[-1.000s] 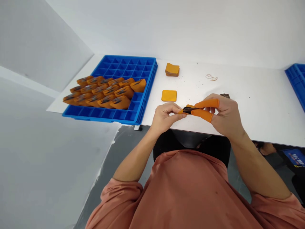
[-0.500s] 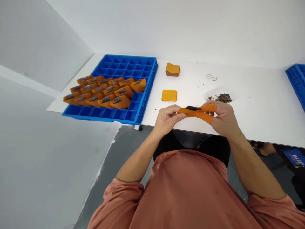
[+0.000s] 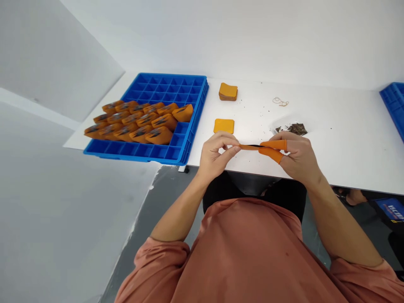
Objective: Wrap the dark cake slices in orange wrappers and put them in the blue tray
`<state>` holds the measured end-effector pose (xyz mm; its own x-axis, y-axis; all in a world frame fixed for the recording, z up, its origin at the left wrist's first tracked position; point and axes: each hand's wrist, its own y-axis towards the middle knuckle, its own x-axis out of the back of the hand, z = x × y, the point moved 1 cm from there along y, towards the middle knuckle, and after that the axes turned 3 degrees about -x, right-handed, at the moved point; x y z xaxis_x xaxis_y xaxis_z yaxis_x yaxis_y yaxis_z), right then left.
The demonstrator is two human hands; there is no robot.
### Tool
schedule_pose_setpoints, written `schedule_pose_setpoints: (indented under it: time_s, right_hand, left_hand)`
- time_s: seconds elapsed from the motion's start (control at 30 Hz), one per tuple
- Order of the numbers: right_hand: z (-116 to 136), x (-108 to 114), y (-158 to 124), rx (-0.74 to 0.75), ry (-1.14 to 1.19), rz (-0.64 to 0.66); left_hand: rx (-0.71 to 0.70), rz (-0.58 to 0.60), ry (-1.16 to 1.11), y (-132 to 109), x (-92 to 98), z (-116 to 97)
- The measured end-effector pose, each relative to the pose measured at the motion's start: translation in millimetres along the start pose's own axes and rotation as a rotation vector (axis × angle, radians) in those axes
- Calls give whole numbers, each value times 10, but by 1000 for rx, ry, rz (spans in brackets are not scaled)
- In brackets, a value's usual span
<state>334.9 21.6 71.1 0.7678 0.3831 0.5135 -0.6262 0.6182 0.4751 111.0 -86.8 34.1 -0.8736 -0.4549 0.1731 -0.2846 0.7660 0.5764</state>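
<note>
From where I stand, both hands are clamped on one slim orange pouch, to the right of the near end of the blue divided tray (image 3: 197, 120). The left hand (image 3: 219, 153), the one nearer the tray, pinches the near end of the orange pouch (image 3: 248, 147) between thumb and fingers; the right hand (image 3: 298, 155) grips the far end, orange covers (image 3: 274, 144) on its thumb and a finger. A dark line runs along the pouch's upper edge. Plump orange pouches (image 3: 139, 122) sit in rows in the tray. Just right of it on the white worktop (image 3: 353, 143) lie a stack of orange pieces (image 3: 227, 92) and a single flat piece (image 3: 224, 126); farther right, thin loops (image 3: 280, 102) and a dark, flaky heap (image 3: 297, 128).
</note>
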Motion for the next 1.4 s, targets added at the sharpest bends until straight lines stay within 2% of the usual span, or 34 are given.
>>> schedule_pose_setpoints:
  time_s: [0.1,0.2,0.27,0.33,0.4,0.5,0.6,0.7,0.77,0.87,1.03,1.3,1.4]
  right_hand:
    - [-18,-16,-20,46,-53,-3]
    - [-30,-78,-53,118,-120,31]
    - [-37,-118,-76,140,-152,40]
    - [-49,-132,-100,140,-152,26]
    - [-73,-110,-127,133,-132,-9]
    - [-139,-34,-176,96,-116,-57]
    - [-219,32,-220,47,-99,-69]
    - [-275,63,-249,16,-88,-71]
    - [-294,80,-262,2,-90,-69]
    - [-311,111,-283,-13,-102,-72]
    - [-355,134,-313,-43,-111,-81]
    - [-419,102,-336,-78,-101,-69]
    - [-430,109,-348,-85,-107,-66]
  left_hand:
    - [-78,38,136,20,45,-35]
    - [-174,165,306,20,50,-94]
    - [-190,258,373,18,59,-136]
    - [-174,292,398,45,138,-174]
    - [-136,236,440,137,338,-192]
    - [-38,58,641,411,848,-105]
    - [82,-6,931,748,1357,174]
    - [202,16,1064,976,1596,531]
    - [263,36,1095,1030,1605,712]
    - [318,31,1128,1013,1551,847]
    - [381,14,1158,961,1565,922]
    - [349,-78,1084,956,1627,1038]
    - [345,-75,1072,955,1639,1049]
